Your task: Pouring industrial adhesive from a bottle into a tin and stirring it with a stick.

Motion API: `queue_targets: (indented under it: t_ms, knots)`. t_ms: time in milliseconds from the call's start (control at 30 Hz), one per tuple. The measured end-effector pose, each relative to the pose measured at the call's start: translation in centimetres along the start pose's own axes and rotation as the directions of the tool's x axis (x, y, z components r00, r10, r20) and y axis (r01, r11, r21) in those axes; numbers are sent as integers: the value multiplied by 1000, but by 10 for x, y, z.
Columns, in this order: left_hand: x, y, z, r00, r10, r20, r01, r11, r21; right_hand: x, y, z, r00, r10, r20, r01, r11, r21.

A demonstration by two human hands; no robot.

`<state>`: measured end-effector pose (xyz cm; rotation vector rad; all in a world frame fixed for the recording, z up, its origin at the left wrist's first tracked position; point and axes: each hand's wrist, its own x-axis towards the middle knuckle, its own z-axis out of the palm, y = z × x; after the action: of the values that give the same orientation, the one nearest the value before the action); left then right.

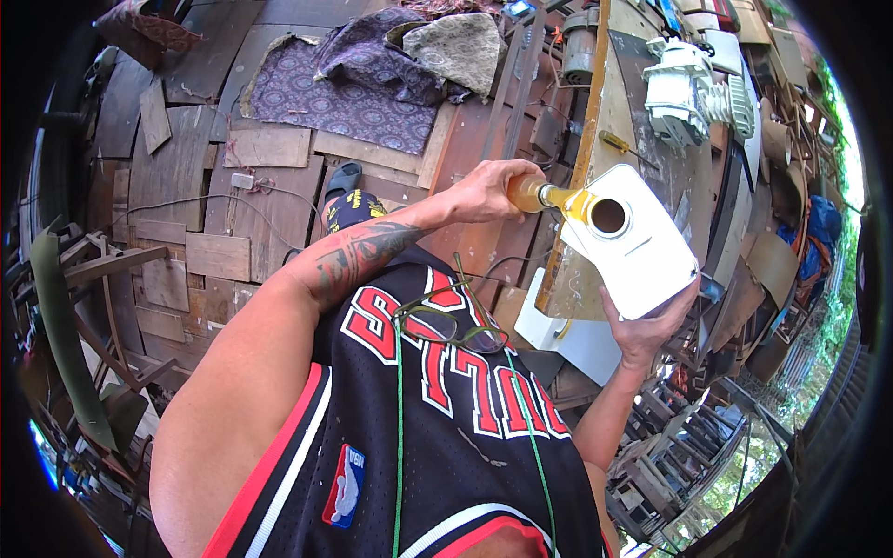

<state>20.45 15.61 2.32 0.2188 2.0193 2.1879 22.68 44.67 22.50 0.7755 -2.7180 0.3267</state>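
Note:
My left hand [492,192] grips a clear bottle [524,192] of amber liquid, held nearly sideways with its mouth pointing right. From that mouth, translucent amber [575,204] reaches the rim of a white container's round opening; I cannot tell whether it is flowing liquid or a funnel. The white container [649,258] is tilted, its dark opening facing up towards me. Under its near end, my right hand [645,328] supports it with fingers and thumb on the lower sides. Both are held at the end of a wooden workbench [568,293].
On the bench lie a yellow-handled screwdriver [615,142] and a white finned machine [680,94]. A motor-like cylinder [580,49] stands beside it. Patterned cloth [342,97] and a cable with a white box [242,181] lie on the plank floor. Eyeglasses [453,331] hang at my chest.

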Motion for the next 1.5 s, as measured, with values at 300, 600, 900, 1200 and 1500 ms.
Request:
queue_targets:
  t_ms: [300, 600, 900, 1200, 1500]
  knots:
    - [4, 6, 5, 1000, 13, 14, -13, 1000, 17, -4, 5, -3, 1000, 24, -7, -24, 1000, 14]
    - [6, 11, 7, 1000, 17, 13, -17, 999, 32, -9, 11, -2, 998, 45, -33, -43, 997, 62]
    - [8, 9, 5, 999, 27, 27, -28, 999, 42, -10, 12, -3, 998, 45, -52, -41, 996, 80]
    - [16, 9, -10, 993, 12, 119, -12, 1000, -2, -9, 13, -1, 996, 56, -76, -48, 994, 101]
    - [20, 19, -13, 980, 0, 201, -12, 998, 59, -10, 17, -1, 996, 46, -82, -38, 994, 101]
